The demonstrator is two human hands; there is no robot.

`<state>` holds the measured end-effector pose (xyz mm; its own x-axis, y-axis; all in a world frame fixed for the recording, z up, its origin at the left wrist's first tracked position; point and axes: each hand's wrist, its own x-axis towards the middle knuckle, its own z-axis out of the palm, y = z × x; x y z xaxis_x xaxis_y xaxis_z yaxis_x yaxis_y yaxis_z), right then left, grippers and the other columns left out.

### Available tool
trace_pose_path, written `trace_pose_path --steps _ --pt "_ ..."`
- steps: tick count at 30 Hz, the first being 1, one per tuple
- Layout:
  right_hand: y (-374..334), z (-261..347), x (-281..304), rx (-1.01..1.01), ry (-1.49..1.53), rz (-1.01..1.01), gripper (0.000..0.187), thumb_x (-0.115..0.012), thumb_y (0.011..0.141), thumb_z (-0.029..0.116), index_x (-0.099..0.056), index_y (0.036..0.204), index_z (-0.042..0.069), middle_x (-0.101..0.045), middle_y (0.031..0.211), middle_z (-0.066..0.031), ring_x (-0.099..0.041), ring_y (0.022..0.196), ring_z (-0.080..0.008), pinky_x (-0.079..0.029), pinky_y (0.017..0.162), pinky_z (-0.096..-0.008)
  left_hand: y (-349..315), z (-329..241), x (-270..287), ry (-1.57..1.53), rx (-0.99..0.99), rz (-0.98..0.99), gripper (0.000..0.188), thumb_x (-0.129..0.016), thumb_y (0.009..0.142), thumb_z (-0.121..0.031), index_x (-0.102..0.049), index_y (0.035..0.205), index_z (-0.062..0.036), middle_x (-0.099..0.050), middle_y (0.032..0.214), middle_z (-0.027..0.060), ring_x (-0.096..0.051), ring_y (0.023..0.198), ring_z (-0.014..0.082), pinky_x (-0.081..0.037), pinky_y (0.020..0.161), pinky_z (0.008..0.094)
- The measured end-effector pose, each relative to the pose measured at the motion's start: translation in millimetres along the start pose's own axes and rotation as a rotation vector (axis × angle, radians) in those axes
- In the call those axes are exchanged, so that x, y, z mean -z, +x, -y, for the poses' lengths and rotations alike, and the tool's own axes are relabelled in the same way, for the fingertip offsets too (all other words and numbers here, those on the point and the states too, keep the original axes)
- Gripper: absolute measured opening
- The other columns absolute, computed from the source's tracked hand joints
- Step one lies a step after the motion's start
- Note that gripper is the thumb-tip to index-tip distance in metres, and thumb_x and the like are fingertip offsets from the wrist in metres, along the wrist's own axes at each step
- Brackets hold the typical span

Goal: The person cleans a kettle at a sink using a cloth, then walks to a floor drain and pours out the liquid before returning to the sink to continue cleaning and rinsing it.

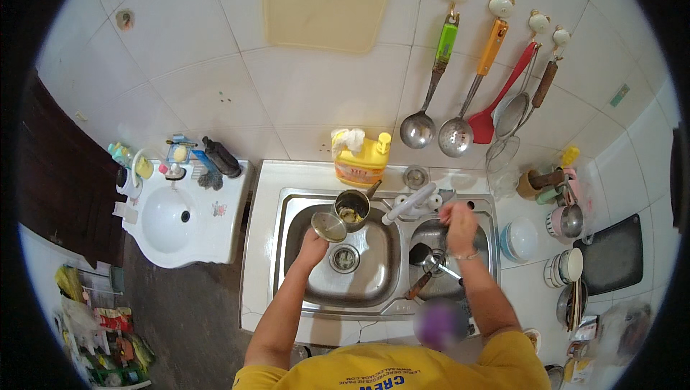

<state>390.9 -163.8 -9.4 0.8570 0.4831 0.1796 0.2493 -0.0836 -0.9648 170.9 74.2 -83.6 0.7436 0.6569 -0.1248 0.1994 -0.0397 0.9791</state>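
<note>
we hold a round lid (330,227), or something lid-like, in our left hand (312,248), which is closed on its near edge; the fingers underneath are hidden. the small pot (352,208) sits at the back of the left basin (379,255), its handle pointing back toward the yellow jug (361,164), with pale and yellowish bits inside. our right hand (460,226) is over the right basin (431,230), just beside the faucet (411,205). its fingers look curled, but we cannot tell whether they pinch anything or touch the faucet.

from here, we judge that the pot could tip if the lid knocks its rim, since the two overlap in our view and look close. the bits could then spill toward the drain (344,258) and clog it. a wet edge could make the lid slip from a hold on one side only. if water runs hard, it could splash off the lid onto the worktop (286,180). below our right hand, the wooden-handled utensil (418,286) lies loosely in the right basin, and a dropped wrist could jostle it.
</note>
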Motion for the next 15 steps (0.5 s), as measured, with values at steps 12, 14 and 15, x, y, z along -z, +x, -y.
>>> trace_pose_path --steps 12,14,15 --pt "55.9 -161.5 -103.0 -0.147 -0.892 0.372 0.038 -0.051 0.079 0.035 -0.06 0.093 0.001 -0.058 0.096 -0.0211 -0.056 0.09 -0.0341 -0.045 0.079 -0.0412 -73.5 26.5 -10.2 -0.178 0.198 -0.103 0.018 -0.045 0.075 0.0 -0.056 0.088 -0.0045 -0.052 0.07 0.0001 -0.044 0.058 0.0067 -0.035 0.049 0.0215" --pt "57.4 -146.5 -106.5 -0.171 -0.93 0.373 0.038 -0.05 0.079 0.035 -0.061 0.093 0.001 -0.058 0.095 -0.0213 -0.057 0.09 -0.0337 -0.045 0.079 -0.0409 -79.1 30.2 -8.4 -0.191 0.206 -0.14 0.016 -0.045 0.076 -0.001 -0.056 0.087 -0.0043 -0.052 0.069 -0.0006 -0.044 0.058 0.007 -0.035 0.049 0.0218" --pt "56.8 -138.6 -106.2 -0.19 -0.919 0.409 0.035 -0.05 0.079 0.031 -0.056 0.098 0.002 -0.057 0.096 -0.0224 -0.056 0.091 -0.0347 -0.045 0.079 -0.0413 -80.3 30.8 -6.4 -0.184 0.203 -0.138 0.016 -0.045 0.076 -0.002 -0.056 0.088 -0.0043 -0.053 0.069 -0.0005 -0.044 0.058 0.0071 -0.035 0.049 0.0218"
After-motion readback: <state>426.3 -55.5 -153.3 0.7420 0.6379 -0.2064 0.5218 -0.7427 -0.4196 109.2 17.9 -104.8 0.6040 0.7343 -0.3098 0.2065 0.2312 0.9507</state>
